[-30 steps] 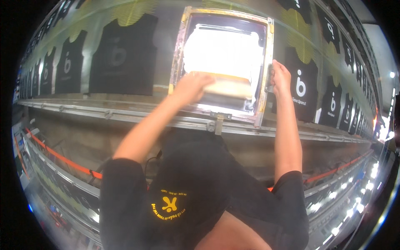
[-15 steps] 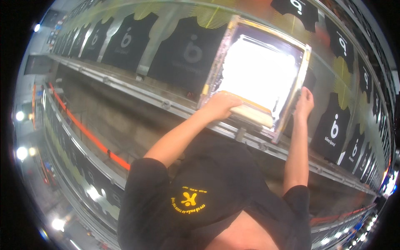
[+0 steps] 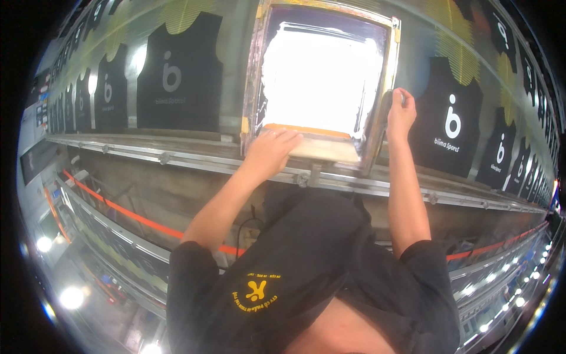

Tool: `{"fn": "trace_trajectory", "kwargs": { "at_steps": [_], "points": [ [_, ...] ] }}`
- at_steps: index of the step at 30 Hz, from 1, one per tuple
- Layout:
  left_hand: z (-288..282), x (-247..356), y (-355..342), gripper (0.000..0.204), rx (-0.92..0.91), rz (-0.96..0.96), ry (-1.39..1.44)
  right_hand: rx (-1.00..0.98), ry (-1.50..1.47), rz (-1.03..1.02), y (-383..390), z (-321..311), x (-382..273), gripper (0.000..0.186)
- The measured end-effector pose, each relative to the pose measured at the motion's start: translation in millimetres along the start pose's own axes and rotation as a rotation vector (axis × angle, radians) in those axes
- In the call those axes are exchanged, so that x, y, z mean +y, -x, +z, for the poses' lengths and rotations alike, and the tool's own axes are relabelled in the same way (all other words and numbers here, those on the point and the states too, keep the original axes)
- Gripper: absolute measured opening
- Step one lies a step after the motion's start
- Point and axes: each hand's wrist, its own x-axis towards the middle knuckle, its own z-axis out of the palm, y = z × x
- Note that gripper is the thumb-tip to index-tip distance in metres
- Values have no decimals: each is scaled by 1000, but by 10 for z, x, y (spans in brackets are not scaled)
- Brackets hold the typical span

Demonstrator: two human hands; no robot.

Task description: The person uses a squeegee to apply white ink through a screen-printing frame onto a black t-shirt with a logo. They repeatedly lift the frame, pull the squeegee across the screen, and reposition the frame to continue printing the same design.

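Observation:
A screen-printing frame (image 3: pixel 252 76) with worn, ink-stained edges lies on the long table in front of me, its mesh coated with thick white ink (image 3: pixel 321 79). Along its near end rests a squeegee (image 3: pixel 327 150) with a pale wooden handle and an orange edge. My left hand (image 3: pixel 272 152) is closed over the squeegee's left end. At the frame's right side, my right hand (image 3: pixel 402 115) has its fingers curled against the outer edge, gripping it. Whatever lies beneath the frame is hidden.
Black sleeveless shirts lie in rows, one with a faint print (image 3: pixel 180 76) on the left, one with a bright white print (image 3: pixel 448 118) on the right. A metal rail (image 3: pixel 230 167) runs along the table's near edge. Behind me stands another table with an orange-red strip (image 3: pixel 127 206).
The whole view has turned and shifted, so the frame now appears farther left and straighter. My left hand stays on the squeegee, and my right hand stays at the frame's right edge.

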Motion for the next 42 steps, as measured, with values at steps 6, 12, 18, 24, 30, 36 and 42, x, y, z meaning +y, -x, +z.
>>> {"fn": "trace_trajectory", "kwargs": {
  "at_steps": [6, 12, 18, 24, 30, 36, 42],
  "points": [
    [-336, -498, -872, 40, -9, 0, 37, 37, 183, -25, 10, 0, 89, 28],
    [-828, -952, -2302, 27, -116, 11, -75, 38, 218, -38, 61, -8, 99, 29],
    [-765, -1375, -2915, 30, -139, 41, -138, 50, 314, -69, 31, 34, 46, 30],
    [-853, -1236, -2847, 30, -125, -16, -67, 63, 297, -47, 43, 29, 32, 33],
    [-814, -1272, -2772, 30, -120, 14, -27, 59, 351, -112, 68, 45, -18, 33],
    [-1074, -1386, -2876, 42, -121, -15, -37, 19, 396, -41, 60, 17, -42, 38],
    [-1063, -1400, -2869, 37, -53, 34, -1, 17, 376, -13, 88, -18, -41, 43]
  ]
}}
